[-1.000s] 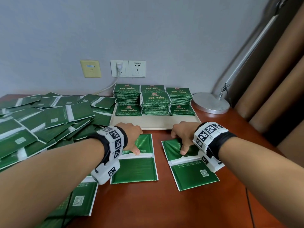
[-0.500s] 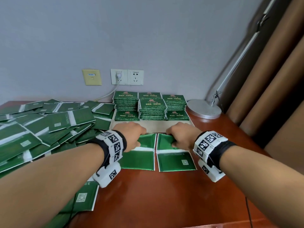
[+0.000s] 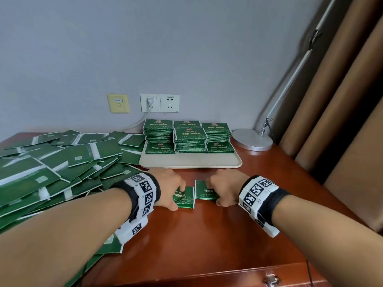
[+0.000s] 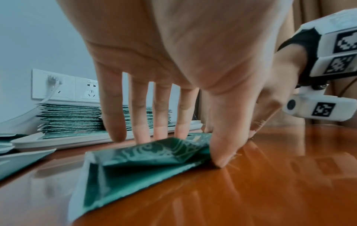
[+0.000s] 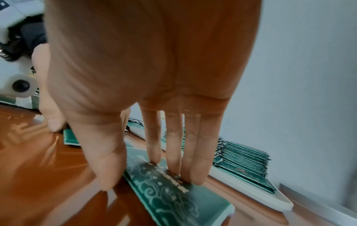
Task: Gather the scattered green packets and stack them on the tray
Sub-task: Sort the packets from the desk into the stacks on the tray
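We saw a glossy heap of loose packets (image 3: 51, 168) crowding the wooden table (image 3: 207, 241) beside the cream tray (image 3: 190, 162), where neat stacks (image 3: 189, 139) stood. Just before the tray, our left hand (image 3: 169, 189) pinched a folded foil packet (image 3: 184, 198); our right hand (image 3: 223, 189) gripped another packet (image 3: 204, 191), fingers flat on it.

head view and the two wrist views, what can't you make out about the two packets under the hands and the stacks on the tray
- Left packet: head view, left hand covers most of it.
- Right packet: right hand hides its right part; print blurred in the right wrist view.
- Stacks on the tray: count per pile too small to tell; left wrist view, fingers block them.
- Loose pile: cut off by the left edge.
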`<action>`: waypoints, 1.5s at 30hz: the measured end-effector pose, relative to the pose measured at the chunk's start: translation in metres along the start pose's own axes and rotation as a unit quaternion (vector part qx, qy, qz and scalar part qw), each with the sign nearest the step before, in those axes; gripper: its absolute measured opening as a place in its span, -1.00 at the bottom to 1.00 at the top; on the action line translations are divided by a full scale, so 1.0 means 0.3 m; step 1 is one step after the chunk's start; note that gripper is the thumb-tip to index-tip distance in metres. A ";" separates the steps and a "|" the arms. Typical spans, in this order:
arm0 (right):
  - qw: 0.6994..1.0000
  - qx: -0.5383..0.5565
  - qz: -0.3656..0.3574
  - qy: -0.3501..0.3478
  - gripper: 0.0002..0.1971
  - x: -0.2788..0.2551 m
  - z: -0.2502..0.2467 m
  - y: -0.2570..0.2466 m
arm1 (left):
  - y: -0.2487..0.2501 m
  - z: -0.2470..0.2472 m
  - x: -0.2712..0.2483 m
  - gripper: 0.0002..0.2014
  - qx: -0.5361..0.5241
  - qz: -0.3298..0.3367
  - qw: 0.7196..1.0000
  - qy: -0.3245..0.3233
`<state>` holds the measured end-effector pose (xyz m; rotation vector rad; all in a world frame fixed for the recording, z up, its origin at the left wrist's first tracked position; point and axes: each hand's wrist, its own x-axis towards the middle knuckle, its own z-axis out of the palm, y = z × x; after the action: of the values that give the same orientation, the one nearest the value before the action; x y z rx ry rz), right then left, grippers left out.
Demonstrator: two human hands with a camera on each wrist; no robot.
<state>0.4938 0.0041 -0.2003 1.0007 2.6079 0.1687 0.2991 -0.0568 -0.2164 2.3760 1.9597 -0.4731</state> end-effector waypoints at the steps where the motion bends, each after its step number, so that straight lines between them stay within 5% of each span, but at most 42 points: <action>1: 1.000 -0.007 -0.002 -0.003 -0.72 -0.001 -0.008 -0.005 | 0.005 -0.002 0.002 -0.37 0.002 -0.004 1.000 -0.002; 13: 0.990 -0.128 -0.056 -0.019 -0.74 0.043 -0.030 -0.092 | 0.033 0.009 0.031 -0.33 0.033 0.024 0.999 0.026; 20: 0.990 -0.126 -0.062 0.017 -0.79 0.044 -0.016 -0.094 | 0.043 0.002 0.022 -0.37 0.046 0.024 0.998 0.021; 25: 0.991 -0.117 -0.065 0.006 -0.64 0.046 -0.033 -0.092 | 0.067 -0.019 0.013 -0.40 0.106 0.054 0.993 0.016; 37: 0.992 -0.119 -0.050 0.011 -0.77 0.053 -0.035 -0.079 | 0.082 -0.016 0.021 -0.67 0.124 0.049 0.990 0.044; 45: 0.993 -0.103 -0.051 0.024 -0.79 0.063 -0.010 -0.062 | 0.054 -0.014 0.012 -0.55 0.102 0.047 0.993 0.037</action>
<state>0.4681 0.0028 -0.2069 0.7983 2.6119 0.4321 0.3163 -0.0558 -0.2159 2.6307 1.9020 -0.6174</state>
